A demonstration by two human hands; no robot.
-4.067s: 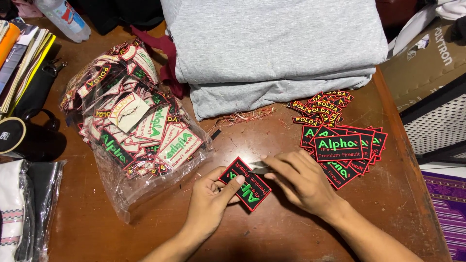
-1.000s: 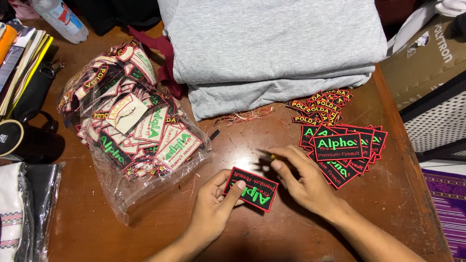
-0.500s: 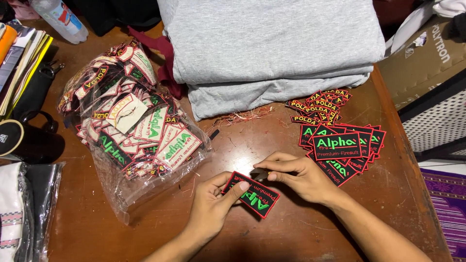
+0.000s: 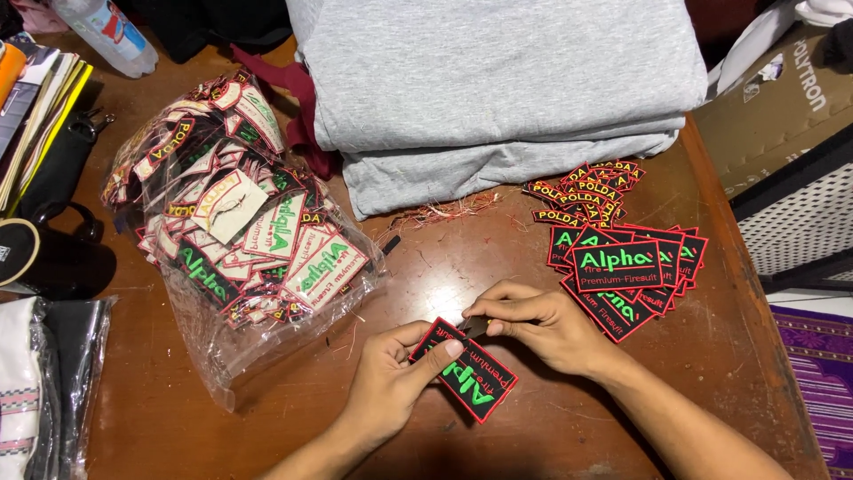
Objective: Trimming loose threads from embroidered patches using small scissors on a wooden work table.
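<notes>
— What have you got in your hands?

— My left hand [image 4: 391, 378] grips a black patch [image 4: 465, 371] with a red border and green lettering: thumb on top near its far corner, fingers curled under it. The patch sits tilted, just above the near middle of the wooden table [image 4: 160, 418].

— And the other hand?

— My right hand [image 4: 542, 324] is pinched narrow at the patch's far edge, thumb and forefinger closed on something small and dark there. I cannot tell what it is.

— What lies around you?

— To the right, just beyond my right hand, a fanned pile of the same black patches [image 4: 622, 271]. Farther off, a heap of smaller red-and-yellow patches [image 4: 582, 191]. To the left, a clear plastic bag [image 4: 235, 240] stuffed with mixed patches, most showing their pale backs. At the far side, a stack of folded grey cloth [image 4: 498, 84], with loose reddish threads [image 4: 440, 212] at its near edge. At the far left corner lies a plastic bottle [image 4: 107, 31], with a dark mug [image 4: 35, 258] at the left edge.
</notes>
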